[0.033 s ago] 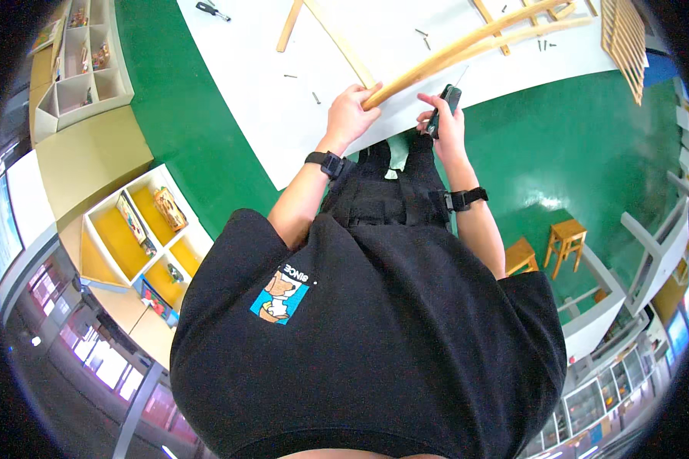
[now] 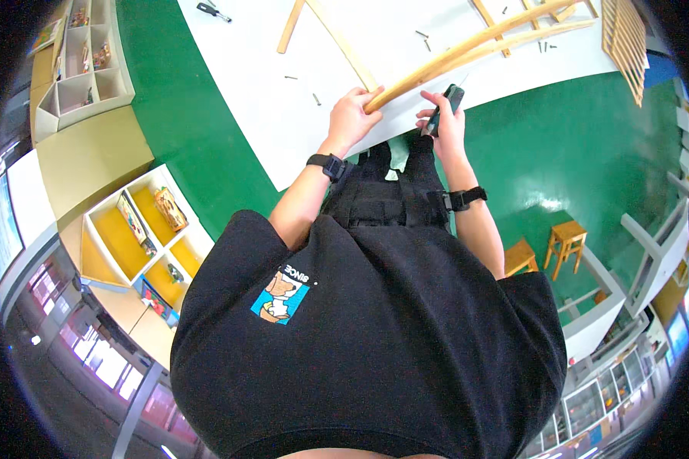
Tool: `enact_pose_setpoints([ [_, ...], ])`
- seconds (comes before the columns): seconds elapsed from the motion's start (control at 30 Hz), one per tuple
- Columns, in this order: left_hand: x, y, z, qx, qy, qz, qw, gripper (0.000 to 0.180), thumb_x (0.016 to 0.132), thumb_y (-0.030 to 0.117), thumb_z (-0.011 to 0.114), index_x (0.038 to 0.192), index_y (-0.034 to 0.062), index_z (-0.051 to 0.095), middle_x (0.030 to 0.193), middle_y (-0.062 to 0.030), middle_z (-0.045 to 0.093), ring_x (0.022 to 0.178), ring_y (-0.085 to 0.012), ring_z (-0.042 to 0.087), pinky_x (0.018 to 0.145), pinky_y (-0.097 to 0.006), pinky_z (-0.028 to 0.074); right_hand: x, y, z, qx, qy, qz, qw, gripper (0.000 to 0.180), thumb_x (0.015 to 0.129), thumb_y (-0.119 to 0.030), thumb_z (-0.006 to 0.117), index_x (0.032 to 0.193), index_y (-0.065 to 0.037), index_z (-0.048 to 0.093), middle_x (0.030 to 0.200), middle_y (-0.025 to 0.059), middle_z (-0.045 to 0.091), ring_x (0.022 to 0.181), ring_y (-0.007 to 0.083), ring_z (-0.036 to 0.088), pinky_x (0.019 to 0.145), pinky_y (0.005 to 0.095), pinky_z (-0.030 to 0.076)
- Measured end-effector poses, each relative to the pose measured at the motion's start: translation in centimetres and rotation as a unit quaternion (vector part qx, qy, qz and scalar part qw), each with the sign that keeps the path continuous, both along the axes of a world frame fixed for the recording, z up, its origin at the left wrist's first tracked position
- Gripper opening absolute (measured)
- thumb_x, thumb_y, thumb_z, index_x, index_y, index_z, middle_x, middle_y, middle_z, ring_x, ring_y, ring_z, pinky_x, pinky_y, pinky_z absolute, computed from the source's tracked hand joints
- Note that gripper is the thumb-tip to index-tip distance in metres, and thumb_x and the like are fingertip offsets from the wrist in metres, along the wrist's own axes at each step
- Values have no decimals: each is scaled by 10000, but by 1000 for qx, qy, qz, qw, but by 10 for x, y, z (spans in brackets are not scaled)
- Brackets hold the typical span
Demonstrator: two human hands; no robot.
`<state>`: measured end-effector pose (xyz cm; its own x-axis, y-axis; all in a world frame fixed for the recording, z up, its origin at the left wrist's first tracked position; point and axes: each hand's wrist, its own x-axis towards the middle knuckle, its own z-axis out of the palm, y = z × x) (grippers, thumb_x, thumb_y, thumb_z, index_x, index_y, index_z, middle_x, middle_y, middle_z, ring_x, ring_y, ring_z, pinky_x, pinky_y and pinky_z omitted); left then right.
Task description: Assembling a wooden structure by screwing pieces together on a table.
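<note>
My left hand (image 2: 351, 120) is closed around the near end of a long curved wooden bar (image 2: 436, 67), which slants away to the upper right over the white table (image 2: 253, 99). A slimmer wooden strip (image 2: 340, 46) runs down to my left fingers; whether it is joined to the bar there is hidden. In my right hand (image 2: 449, 126), at the table's near edge, is a black and dark green hand tool (image 2: 446, 109) with a thin metal shaft at its upper end. My right index finger is lifted off the tool. Loose screws (image 2: 317, 99) lie on the tabletop.
Toward the upper left of the table lies a black-handled screwdriver (image 2: 213, 11). A slatted wooden panel (image 2: 625, 46) sits at the far right end. Two wooden stools (image 2: 566, 232) (image 2: 520, 256) stand on the green floor at right, and shelving (image 2: 149, 222) stands at left.
My left hand and the bar's near end have shifted very slightly right and toward me. The tool in my right hand has moved only a touch.
</note>
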<state>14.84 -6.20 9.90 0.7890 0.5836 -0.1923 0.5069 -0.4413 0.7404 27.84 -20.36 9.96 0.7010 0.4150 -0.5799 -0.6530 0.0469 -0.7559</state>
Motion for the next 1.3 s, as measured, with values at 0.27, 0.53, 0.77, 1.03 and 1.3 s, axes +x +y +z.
enact_pose_setpoints([
  [0.27, -2, -2, -2, 32, 7, -19, 999, 481, 682, 173, 657, 1161, 214, 639, 916, -87, 595, 802, -267, 610, 715, -362, 501, 30, 26, -5, -160, -76, 9, 984, 546, 786, -361, 718, 1061, 34, 459, 791, 108, 588, 567, 149, 575, 471, 300, 493],
  [0.53, -2, -11, -2, 24, 9, -13, 1000, 559, 695, 156, 648, 1247, 196, 573, 923, -85, 592, 788, -253, 607, 729, -359, 499, 41, 54, -3, -45, -106, -93, 989, 261, 762, -85, 716, 884, -26, 493, 721, 42, 542, 501, 111, 487, 434, 258, 398],
  [0.77, -9, -5, 3, -71, -50, 54, 995, 560, 814, 217, 508, 1360, 125, 423, 1106, -127, 595, 842, -258, 626, 776, -354, 493, 31, 53, 21, 26, -139, -87, 986, 272, 805, -29, 651, 995, -31, 455, 758, 47, 544, 526, 112, 497, 470, 249, 422],
  [1.03, -1, 3, -15, -250, -56, 191, 948, 506, 901, 211, 424, 1385, 110, 316, 969, -158, 652, 732, -225, 659, 721, -322, 510, 12, 37, 41, 18, -207, -31, 978, 334, 848, -25, 617, 1108, -15, 408, 869, 60, 567, 618, 106, 531, 536, 238, 467],
  [1.3, 7, -1, -43, -243, -96, 221, 940, 611, 892, 124, 555, 1422, 158, 251, 878, -120, 662, 690, -167, 642, 643, -281, 531, -6, 32, 52, -13, -260, -7, 966, 302, 857, -33, 616, 1106, -15, 446, 929, 61, 589, 662, 96, 515, 589, 243, 480],
])
